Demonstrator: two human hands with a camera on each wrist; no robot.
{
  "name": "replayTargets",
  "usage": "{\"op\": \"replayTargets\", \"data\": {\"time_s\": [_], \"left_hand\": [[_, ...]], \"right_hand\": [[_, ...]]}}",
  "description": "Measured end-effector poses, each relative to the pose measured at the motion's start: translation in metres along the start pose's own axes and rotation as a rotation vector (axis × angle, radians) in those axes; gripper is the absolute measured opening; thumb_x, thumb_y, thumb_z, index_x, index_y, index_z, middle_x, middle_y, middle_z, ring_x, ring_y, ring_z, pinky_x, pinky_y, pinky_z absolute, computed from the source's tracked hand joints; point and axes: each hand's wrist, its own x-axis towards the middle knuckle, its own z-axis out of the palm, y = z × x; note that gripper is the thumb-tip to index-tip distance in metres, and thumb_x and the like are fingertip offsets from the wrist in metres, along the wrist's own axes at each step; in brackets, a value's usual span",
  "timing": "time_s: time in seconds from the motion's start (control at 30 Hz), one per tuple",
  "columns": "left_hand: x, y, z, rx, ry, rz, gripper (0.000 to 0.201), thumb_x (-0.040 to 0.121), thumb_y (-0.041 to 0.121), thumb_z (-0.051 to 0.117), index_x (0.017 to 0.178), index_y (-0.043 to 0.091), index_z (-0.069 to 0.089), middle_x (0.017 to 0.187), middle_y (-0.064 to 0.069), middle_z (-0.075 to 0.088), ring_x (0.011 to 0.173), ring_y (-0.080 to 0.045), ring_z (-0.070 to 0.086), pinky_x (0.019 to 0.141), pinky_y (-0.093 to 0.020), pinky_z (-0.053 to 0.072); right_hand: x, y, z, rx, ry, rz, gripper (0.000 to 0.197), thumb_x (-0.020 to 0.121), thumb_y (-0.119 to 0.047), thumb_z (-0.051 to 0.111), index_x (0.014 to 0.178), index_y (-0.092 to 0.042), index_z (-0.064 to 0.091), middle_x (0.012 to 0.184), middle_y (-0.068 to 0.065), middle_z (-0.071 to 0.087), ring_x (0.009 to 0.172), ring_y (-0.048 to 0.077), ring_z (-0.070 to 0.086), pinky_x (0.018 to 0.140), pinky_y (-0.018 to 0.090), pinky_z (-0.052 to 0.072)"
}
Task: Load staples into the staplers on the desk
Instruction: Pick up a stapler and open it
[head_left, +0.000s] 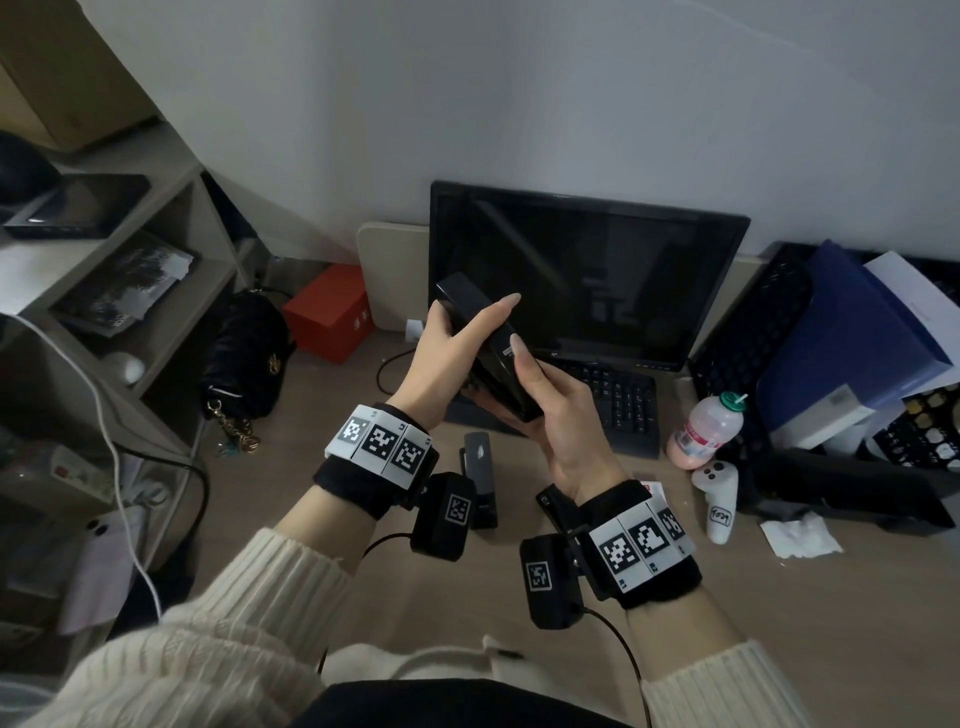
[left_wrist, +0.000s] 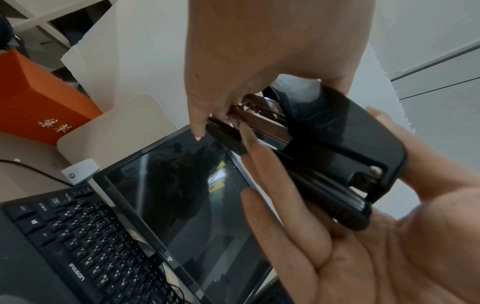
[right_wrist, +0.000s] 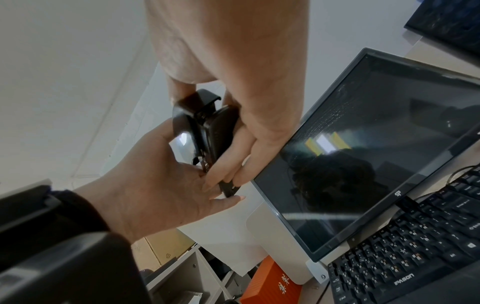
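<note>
Both hands clamped on black stapler (head_left: 485, 343), lifted above desk (head_left: 779, 597) in front of monitor (head_left: 587, 275).

Left hand (head_left: 447, 345) curled round upper end, right hand (head_left: 558, 415) cupping lower end, thumb along the side; top cover swung off metal magazine (left_wrist: 262, 123) in left wrist view. Probably opening step; staples inside cannot be told. Next: spreading cover fully, then freeing one hand to fetch a staple strip. Second stapler (head_left: 480, 467) flat on desk, near left wrist.
</note>
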Motion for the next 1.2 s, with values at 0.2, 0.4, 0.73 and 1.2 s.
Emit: {"op": "replayTargets", "data": {"time_s": [0.2,0.4,0.73,1.2], "left_hand": [[-0.001,0.001,0.002,0.011,-0.044,0.034,0.053,0.080,0.040,0.076,0.123,0.018,0.053,0.115,-0.001,0.061,0.103,-0.010,0.062,0.080,-0.024,0.053],[0.001,-0.003,0.001,0.057,-0.093,0.046,0.045,0.086,0.033,0.071,0.125,0.018,0.054,0.126,-0.004,0.057,0.107,-0.007,0.059,0.075,-0.016,0.047],[0.006,0.000,0.000,0.040,-0.082,-0.023,0.091,0.067,0.082,0.051,0.143,0.032,0.044,0.155,-0.005,0.035,0.142,-0.020,0.034,0.115,-0.046,0.028],[0.018,-0.023,-0.018,0.171,-0.083,0.052,0.048,0.101,0.052,0.039,0.089,0.017,0.070,0.083,0.002,0.073,0.080,-0.010,0.068,0.080,-0.024,0.053]], "right_hand": [[-0.001,0.003,0.002,-0.101,-0.093,0.092,0.045,0.081,-0.037,0.069,0.120,-0.017,0.064,0.115,0.009,0.069,0.106,0.025,0.067,0.100,0.054,0.047],[-0.003,0.005,0.004,-0.115,-0.107,0.130,0.034,0.088,-0.033,0.062,0.119,-0.019,0.063,0.107,0.011,0.070,0.091,0.024,0.070,0.093,0.051,0.049],[-0.001,0.001,0.001,0.019,0.000,0.139,0.043,0.086,-0.046,0.058,0.118,-0.018,0.067,0.102,0.008,0.071,0.086,0.022,0.064,0.062,0.028,0.047],[0.001,0.001,-0.007,0.178,0.129,0.113,0.058,0.089,-0.055,0.049,0.132,-0.017,0.056,0.084,0.009,0.070,0.057,0.015,0.057,0.047,0.021,0.044]]}}
